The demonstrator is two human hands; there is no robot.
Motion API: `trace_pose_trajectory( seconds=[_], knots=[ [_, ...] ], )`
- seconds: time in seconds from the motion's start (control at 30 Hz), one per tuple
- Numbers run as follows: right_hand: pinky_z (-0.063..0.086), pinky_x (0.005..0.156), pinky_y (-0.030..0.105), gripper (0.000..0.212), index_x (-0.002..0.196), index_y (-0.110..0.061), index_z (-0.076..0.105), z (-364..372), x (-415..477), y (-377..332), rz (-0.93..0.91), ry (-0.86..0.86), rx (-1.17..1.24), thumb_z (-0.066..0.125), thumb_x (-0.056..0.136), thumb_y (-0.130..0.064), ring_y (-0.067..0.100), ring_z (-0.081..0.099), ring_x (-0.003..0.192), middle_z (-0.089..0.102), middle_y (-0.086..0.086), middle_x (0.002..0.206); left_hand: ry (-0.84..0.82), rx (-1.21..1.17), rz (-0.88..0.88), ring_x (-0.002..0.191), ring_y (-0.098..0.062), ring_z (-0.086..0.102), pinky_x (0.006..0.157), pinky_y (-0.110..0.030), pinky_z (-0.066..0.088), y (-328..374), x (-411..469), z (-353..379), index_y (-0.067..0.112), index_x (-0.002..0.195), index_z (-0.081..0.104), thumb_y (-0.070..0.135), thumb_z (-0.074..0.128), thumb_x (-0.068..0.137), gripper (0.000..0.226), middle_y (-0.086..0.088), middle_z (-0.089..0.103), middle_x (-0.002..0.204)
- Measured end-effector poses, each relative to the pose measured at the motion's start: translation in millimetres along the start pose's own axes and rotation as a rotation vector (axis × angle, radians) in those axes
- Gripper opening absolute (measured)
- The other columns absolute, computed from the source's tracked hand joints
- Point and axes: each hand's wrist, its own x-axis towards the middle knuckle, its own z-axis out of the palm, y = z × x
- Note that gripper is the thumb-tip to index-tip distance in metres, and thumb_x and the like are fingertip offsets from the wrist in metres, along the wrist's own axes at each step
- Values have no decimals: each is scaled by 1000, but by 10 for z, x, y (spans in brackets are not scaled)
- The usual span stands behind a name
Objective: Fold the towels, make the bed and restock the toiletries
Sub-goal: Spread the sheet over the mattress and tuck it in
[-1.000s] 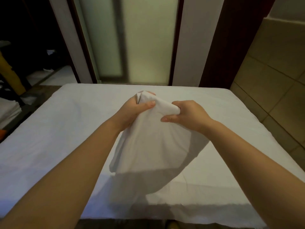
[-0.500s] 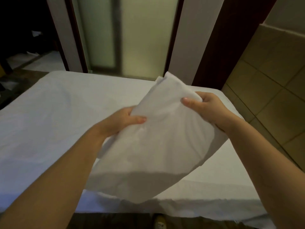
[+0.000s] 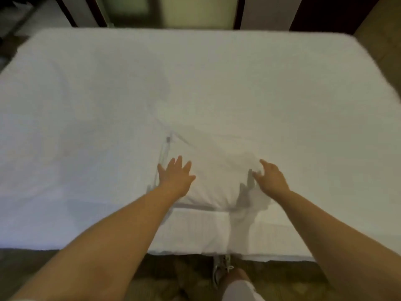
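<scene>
A white folded cloth, a towel or pillowcase (image 3: 214, 170), lies flat on the white bed (image 3: 86, 105) near its front edge. My left hand (image 3: 175, 174) rests on the cloth's left part with fingers spread straight. My right hand (image 3: 271, 177) hovers at the cloth's right edge, fingers loosely extended, holding nothing; whether it touches the cloth is unclear. The frame is blurred by motion.
The bed's front edge (image 3: 195, 250) runs across the lower frame, with dark patterned floor and my shoe (image 3: 221, 270) below it. Frosted glass doors (image 3: 195, 9) and dark frames stand behind the bed. A tiled wall (image 3: 388, 29) is at the right.
Both hands held the cloth up in the air before; now it lies on the bed and both hands have let go. The view has tipped downward.
</scene>
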Motion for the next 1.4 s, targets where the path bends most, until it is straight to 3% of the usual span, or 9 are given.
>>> trace_pose_trajectory(
  seconds=[0.13,0.27,0.43,0.57,0.67,0.77,0.93,1.23,1.4],
  knots=[
    [18,112,51,50,144,-30,30,627,155,-151,-256,6,-340,38,97,-44,25,23,140,25,2,153,70,-46,4,147,-22,-6,115,-54,2,60,261,526,29,152,2,50,18,101,58,-3,-11,160],
    [12,114,50,46,145,-32,29,883,392,-443,-376,37,-327,32,100,-39,24,17,143,21,0,156,231,-106,-12,147,-23,-7,114,-54,3,263,634,516,36,151,2,52,19,99,57,-1,-10,160],
    [25,109,48,53,140,-17,38,769,814,-157,-41,265,-152,44,92,-38,35,31,134,32,15,149,235,-472,-488,141,-36,19,110,-56,22,12,913,555,23,151,8,59,36,93,74,-16,15,156],
    [30,101,50,56,137,-17,36,558,901,-28,220,289,-11,48,89,-45,40,37,123,36,18,139,344,-702,-538,119,-39,47,97,-46,40,-115,821,566,9,143,28,53,47,92,70,-21,47,134],
    [30,102,50,62,143,-26,28,462,914,-19,398,210,140,48,90,-52,41,38,124,37,19,139,226,-840,-610,118,-36,50,97,-40,38,-312,817,510,5,131,45,52,42,95,60,-20,54,130],
    [38,96,39,61,144,-17,30,349,895,55,389,237,422,52,92,-42,37,49,119,50,18,134,209,-892,-525,118,-35,51,95,-37,38,-415,791,444,6,124,52,47,40,98,50,-17,56,128],
    [39,80,31,37,126,-13,48,259,894,130,228,384,560,49,95,-34,22,51,91,55,5,103,453,-895,-528,86,-36,57,68,-33,32,-465,635,629,10,78,43,35,40,100,34,-18,58,84],
    [43,95,40,55,133,-13,45,435,1007,319,296,240,433,55,89,-46,30,53,113,52,9,128,350,-754,-743,116,-40,47,93,-48,40,-452,917,795,9,126,46,53,47,92,55,-22,50,126],
    [45,96,42,59,132,-11,49,337,837,420,319,-101,632,64,86,-45,31,57,108,59,10,126,77,-1101,-682,115,-33,52,99,-38,39,-551,787,692,3,131,46,58,55,86,72,-18,54,129]
  ],
)
